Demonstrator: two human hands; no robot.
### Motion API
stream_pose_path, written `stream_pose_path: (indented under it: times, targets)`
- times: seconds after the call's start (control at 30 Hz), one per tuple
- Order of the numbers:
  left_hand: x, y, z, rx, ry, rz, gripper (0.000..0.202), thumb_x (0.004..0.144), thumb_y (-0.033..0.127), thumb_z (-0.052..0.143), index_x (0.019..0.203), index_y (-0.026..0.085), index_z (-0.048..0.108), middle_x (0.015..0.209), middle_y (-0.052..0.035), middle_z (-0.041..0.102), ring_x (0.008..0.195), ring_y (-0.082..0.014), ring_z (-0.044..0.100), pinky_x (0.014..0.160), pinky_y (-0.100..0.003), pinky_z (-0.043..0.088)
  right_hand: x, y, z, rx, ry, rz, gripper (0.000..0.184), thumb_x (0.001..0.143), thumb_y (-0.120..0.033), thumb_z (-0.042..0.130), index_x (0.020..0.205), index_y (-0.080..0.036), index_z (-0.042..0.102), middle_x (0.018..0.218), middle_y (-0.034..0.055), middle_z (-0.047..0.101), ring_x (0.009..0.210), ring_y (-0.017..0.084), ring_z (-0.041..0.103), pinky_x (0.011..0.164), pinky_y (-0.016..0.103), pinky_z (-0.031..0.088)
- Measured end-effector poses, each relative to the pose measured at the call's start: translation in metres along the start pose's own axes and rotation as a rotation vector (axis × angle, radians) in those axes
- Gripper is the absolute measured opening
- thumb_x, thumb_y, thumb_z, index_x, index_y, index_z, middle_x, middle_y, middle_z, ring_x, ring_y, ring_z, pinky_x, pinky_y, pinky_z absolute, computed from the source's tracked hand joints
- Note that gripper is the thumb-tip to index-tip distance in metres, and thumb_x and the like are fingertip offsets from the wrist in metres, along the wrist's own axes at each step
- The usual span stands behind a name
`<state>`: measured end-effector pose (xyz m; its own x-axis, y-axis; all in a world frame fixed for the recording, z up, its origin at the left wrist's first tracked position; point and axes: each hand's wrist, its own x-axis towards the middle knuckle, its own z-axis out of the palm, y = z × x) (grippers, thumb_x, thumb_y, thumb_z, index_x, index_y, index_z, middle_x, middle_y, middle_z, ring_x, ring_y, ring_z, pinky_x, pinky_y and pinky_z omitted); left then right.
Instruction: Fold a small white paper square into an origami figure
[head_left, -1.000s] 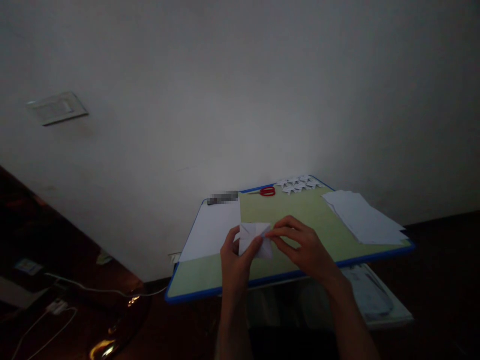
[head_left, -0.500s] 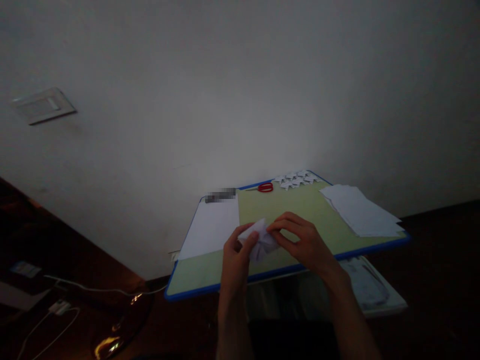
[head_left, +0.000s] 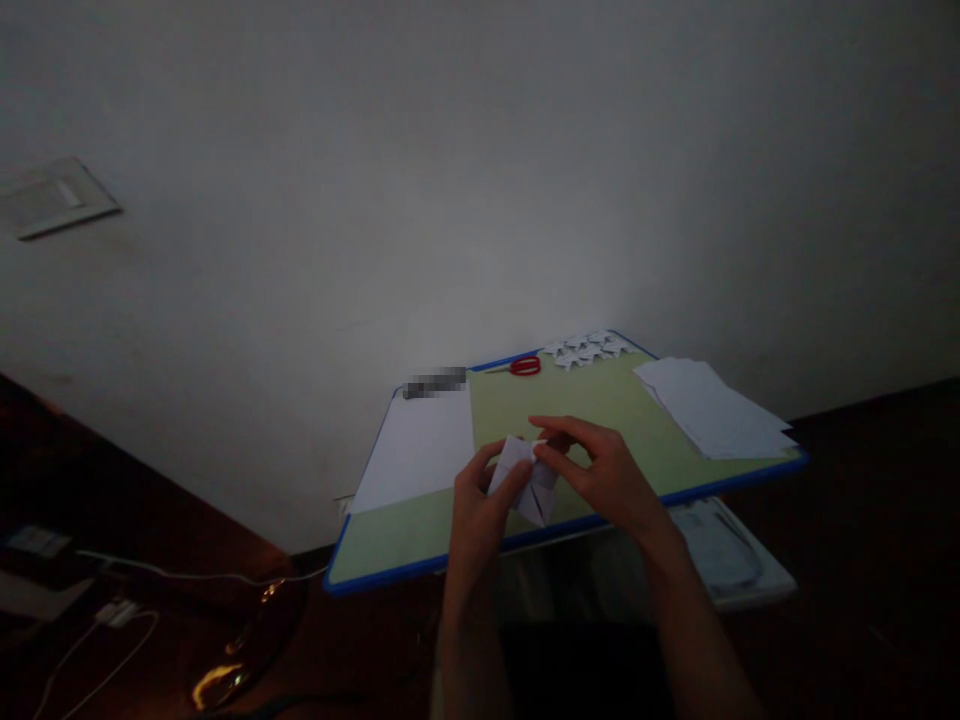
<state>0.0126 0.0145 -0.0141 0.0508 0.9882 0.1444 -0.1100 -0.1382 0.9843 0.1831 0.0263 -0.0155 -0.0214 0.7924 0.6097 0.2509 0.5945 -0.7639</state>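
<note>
A small piece of folded white paper (head_left: 541, 500) is held up between both hands, above the near edge of the green table (head_left: 405, 550). My left hand (head_left: 484, 495) grips its left side, the thumb lying across the front face. At the upper right of the paper, my right hand (head_left: 600, 470) pinches an edge with thumb and fingers. Creases run down the paper's lower half, and the fingers cover part of it. Several folded white paper shapes (head_left: 585, 350) lie in rows at the table's far edge.
Red-handled scissors (head_left: 525, 367) lie near the back edge. A white sheet (head_left: 420, 440) covers the table's left part, with a blurred dark object above it. Loose white sheets (head_left: 712, 415) are on the right. Below is a shelf (head_left: 739, 560); white cables (head_left: 202, 578) run at left.
The folded paper has been turned and shows a flatter, squarer face. My right hand has moved in closer, its thumb now pressing by the left thumb. The view has shifted slightly.
</note>
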Motion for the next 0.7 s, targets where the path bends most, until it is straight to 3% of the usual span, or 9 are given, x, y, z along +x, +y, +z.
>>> stream_pose_path:
  times: [0.1, 0.4, 0.7]
  targets:
    - [0.0000, -0.0001, -0.0002, -0.006, -0.031, 0.012, 0.041, 0.079, 0.039, 0.086, 0.111, 0.015, 0.076, 0.092, -0.0091, 0.082, 0.075, -0.0204, 0.075, 0.067, -0.026, 0.055, 0.0000, -0.0014, -0.0018, 0.000, -0.052, -0.023, 0.017, 0.095, -0.022, 0.067, 0.109, -0.024, 0.078, 0.095, 0.0034, 0.076, 0.083, 0.019, 0.070, 0.079, 0.033, 0.056]
    - [0.0029, -0.0046, -0.0025, -0.011, -0.086, 0.013, 0.039, 0.078, 0.037, 0.087, 0.108, 0.014, 0.077, 0.093, -0.0104, 0.083, 0.075, -0.0205, 0.075, 0.068, -0.027, 0.056, 0.0013, -0.0030, -0.0035, -0.056, -0.074, -0.091, 0.018, 0.096, -0.017, 0.065, 0.103, -0.026, 0.078, 0.095, 0.0038, 0.073, 0.092, 0.021, 0.067, 0.086, 0.037, 0.053]
    - [0.0009, -0.0022, -0.0014, 0.007, -0.086, 0.040, 0.032, 0.079, 0.032, 0.086, 0.106, 0.016, 0.081, 0.093, -0.0090, 0.083, 0.077, -0.0194, 0.074, 0.071, -0.026, 0.056, 0.0005, -0.0041, -0.0002, 0.139, -0.026, 0.098, 0.008, 0.089, -0.024, 0.073, 0.095, -0.022, 0.077, 0.093, 0.0036, 0.077, 0.083, 0.019, 0.072, 0.077, 0.033, 0.058]
